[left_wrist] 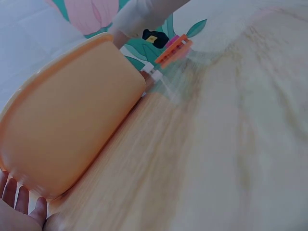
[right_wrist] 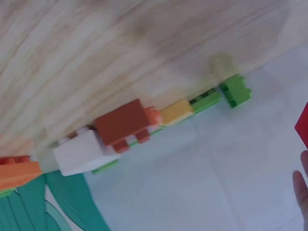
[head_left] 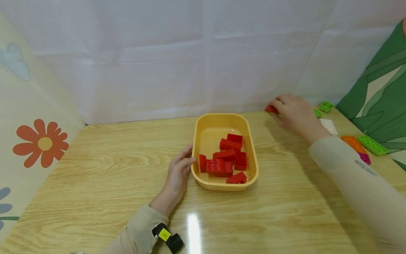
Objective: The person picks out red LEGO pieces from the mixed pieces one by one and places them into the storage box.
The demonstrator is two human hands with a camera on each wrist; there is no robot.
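Note:
A yellow plastic bin [head_left: 222,187] stands in the middle of the table, with several red toy bricks [head_left: 225,155] lying loose inside, mostly toward its near half. My left hand [head_left: 178,173] rests against the bin's left wall, fingers extended along the outside; the left wrist view shows the fingertips [left_wrist: 22,198] at the wall's lower end. To the right of the bin, near the back of the table, my right hand [head_left: 293,114] pinches a red brick [head_left: 272,108] between thumb and fingers. Part of that brick [right_wrist: 303,126] shows at the right wrist view's edge.
Along the back right lie green bricks [head_left: 326,107], a white block [head_left: 328,126], an orange brick [head_left: 352,144], a magenta piece [head_left: 364,158] and a long green brick [head_left: 372,145]. The right wrist view adds a brown brick [right_wrist: 122,122] and a yellow one [right_wrist: 176,112]. A white cloth [head_left: 142,63] hangs behind.

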